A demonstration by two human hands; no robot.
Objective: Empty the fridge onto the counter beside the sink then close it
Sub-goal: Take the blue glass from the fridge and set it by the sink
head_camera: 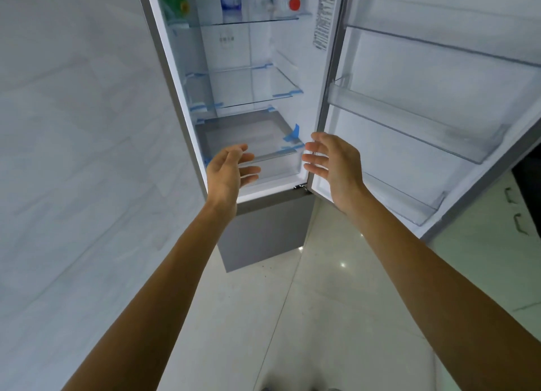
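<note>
Both forearms are bare, with no sleeves in view. The left hand [227, 171] and right hand [333, 162] wear no gloves, rings, watch or bands on the wrists.

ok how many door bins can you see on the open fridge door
3, all on the fridge door: top bin, middle bin, bottom bin. All look empty. The frame's upper edge may hide more.

The fridge [265, 229] has a matt grey casing, clear glass shelves [257, 93] (blue-taped corners), transparent plastic door bins [415, 118]; the floor [336, 288] is glossy tile.
</note>
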